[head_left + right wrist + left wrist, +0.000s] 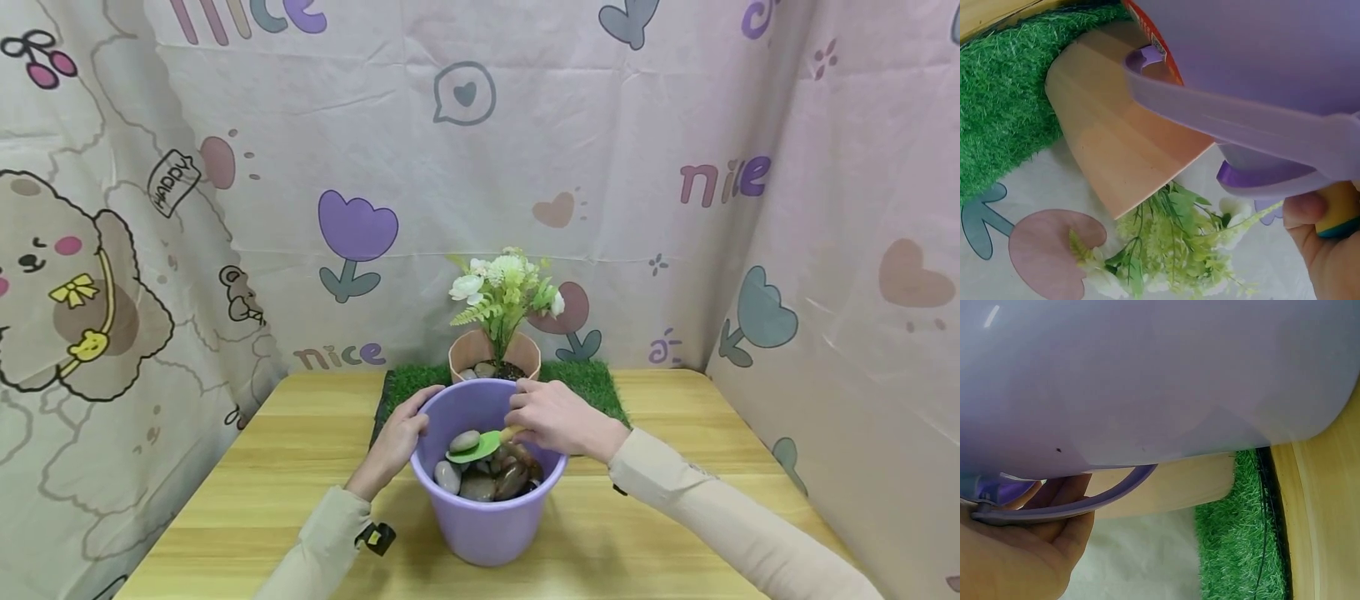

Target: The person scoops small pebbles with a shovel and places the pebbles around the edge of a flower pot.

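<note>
A purple bucket (491,529) stands on the table with wet stones (480,486) inside. My left hand (396,439) grips its left rim; in the left wrist view its fingers (1077,534) lie by the rim and the bucket's handle (1104,499). With my right hand (561,418) I hold a small green shovel (480,448) by its yellow handle (1340,206), over the bucket's mouth. One grey stone (465,441) rests on the shovel blade, above the other stones.
Just behind the bucket, a pinkish pot (457,354) with white flowers (504,279) and stones stands on a green turf mat (588,383). Wood-grain tabletop (262,483) surrounds it. Printed cloth (480,167) hangs at the back and sides.
</note>
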### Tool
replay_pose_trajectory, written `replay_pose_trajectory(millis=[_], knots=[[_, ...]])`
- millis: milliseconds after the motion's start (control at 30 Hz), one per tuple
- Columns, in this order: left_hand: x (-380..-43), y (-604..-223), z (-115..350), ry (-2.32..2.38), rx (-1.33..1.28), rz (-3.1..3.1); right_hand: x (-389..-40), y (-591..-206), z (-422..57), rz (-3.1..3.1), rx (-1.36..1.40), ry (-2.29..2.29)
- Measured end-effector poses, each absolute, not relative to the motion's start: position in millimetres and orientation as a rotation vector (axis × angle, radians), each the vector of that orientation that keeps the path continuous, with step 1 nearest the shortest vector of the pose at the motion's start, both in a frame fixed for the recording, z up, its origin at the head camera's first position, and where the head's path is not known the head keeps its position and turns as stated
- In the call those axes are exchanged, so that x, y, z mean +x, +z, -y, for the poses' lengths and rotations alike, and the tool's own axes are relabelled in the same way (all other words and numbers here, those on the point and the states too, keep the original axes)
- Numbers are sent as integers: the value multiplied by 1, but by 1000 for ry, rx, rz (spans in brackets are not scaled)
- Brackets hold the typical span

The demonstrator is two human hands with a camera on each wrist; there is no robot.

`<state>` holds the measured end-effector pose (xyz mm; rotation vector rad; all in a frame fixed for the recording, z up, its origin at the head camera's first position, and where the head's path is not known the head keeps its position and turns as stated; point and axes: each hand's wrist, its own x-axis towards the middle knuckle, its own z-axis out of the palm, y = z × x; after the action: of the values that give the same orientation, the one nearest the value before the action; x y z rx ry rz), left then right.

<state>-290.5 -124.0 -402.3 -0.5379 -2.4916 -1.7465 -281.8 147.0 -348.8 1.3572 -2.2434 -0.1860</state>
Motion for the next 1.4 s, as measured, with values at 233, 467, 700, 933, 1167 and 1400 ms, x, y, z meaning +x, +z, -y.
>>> replay_pose_trajectory(millis=[233, 467, 700, 933, 1167, 1400], knots=[[-290, -402, 125, -1742, -558, 2469, -282, -350, -152, 2171, 1270, -122], [-290, -401, 126, -1715, -558, 2475, -282, -351, -156, 2305, 1143, -36], [-290, -403, 126, -1728, -556, 2481, -282, -352, -160, 2381, 1076, 63], [-290, -403, 125, -1729, -559, 2479, -284, -354, -168, 2374, 1041, 169], [-291, -404, 124, -1721, -567, 2468, -283, -357, -177, 2335, 980, 226], [-290, -401, 124, -1731, -584, 2476, -281, -357, -186, 2337, 940, 283]])
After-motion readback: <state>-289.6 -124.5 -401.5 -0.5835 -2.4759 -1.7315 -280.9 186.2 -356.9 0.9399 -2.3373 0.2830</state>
